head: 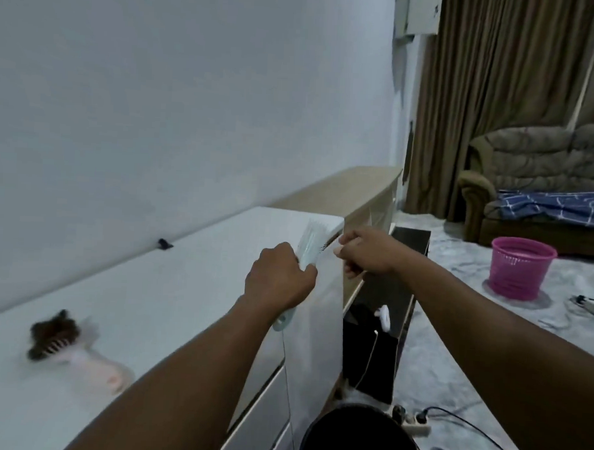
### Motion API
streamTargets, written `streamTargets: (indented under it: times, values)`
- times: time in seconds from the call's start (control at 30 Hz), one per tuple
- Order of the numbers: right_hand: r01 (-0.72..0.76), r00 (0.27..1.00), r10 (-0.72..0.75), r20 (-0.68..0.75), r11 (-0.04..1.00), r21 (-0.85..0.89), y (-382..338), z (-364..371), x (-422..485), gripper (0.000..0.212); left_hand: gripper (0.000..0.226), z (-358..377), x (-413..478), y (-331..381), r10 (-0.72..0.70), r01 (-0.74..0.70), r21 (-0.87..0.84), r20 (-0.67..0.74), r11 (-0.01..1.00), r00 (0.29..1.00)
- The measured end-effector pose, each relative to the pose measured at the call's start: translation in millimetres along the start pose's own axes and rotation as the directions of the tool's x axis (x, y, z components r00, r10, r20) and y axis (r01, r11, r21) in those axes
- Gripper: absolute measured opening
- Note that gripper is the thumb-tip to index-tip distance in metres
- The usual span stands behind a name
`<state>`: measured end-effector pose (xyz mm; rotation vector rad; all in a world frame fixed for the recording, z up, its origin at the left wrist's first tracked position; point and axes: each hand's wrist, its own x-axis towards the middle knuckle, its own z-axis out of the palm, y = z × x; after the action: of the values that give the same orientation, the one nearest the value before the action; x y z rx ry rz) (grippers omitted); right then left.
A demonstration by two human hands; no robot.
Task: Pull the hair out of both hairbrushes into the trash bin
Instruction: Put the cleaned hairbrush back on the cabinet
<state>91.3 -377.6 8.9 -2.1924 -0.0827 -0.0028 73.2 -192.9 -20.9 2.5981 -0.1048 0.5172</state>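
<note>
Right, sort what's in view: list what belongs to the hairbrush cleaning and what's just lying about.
Belongs to the job:
- pale blue hairbrush, gripped in the left hand
- right hand, fingers at its bristles
- pink hairbrush, full of hair, on the white cabinet
- black bin below

Just lying about:
- pink basket
- sofa
- power strip

Both arms outstretched — left hand fisted, right hand fingers pinched
</note>
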Motion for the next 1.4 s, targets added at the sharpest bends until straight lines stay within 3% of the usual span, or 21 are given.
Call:
streamTargets:
  times: [0.13,0.33,0.6,0.83,1.1,1.3,1.4]
  values:
    - [0.088,0.996,-0.087,-0.019,0.996,0.013,-50.6,4.3,0.2,0.027,0.033,-52.9,4.3,-15.7,-0.018,0.030,0.137,-0.084,0.990,0.996]
    - [0.176,0.981,-0.178,0.072,0.984,0.030,-106.1,50.9,17.3,0.028,0.030,-104.8,2.7,-80.6,-0.185,0.220,0.192,-0.183,0.957,0.966]
    - [0.216,0.944,-0.199,0.264,0.976,-0.038,-131.8,149.5,47.2,0.027,0.022,-106.2,-7.9,-168.6,-0.445,0.454,0.248,-0.095,0.856,0.891]
    - [0.207,0.923,-0.158,0.351,0.973,-0.107,-122.5,204.8,64.0,0.027,0.015,-89.8,-14.5,-194.2,-0.488,0.469,0.313,-0.020,0.826,0.873]
    - [0.198,0.927,-0.142,0.348,0.972,-0.130,-123.0,201.9,55.9,0.026,0.039,-107.4,-18.4,-193.4,-0.427,0.445,0.373,-0.133,0.815,0.894]
    - [0.225,0.927,-0.185,0.328,0.970,-0.087,-135.2,184.0,26.8,0.024,0.034,-139.7,-55.7,-193.8,-0.508,0.554,0.344,-0.220,0.758,0.833]
    - [0.238,0.916,-0.199,0.348,0.969,-0.073,-138.9,183.2,3.9,0.023,0.040,-146.6,-83.2,-195.7,-0.567,0.598,0.349,-0.198,0.721,0.800]
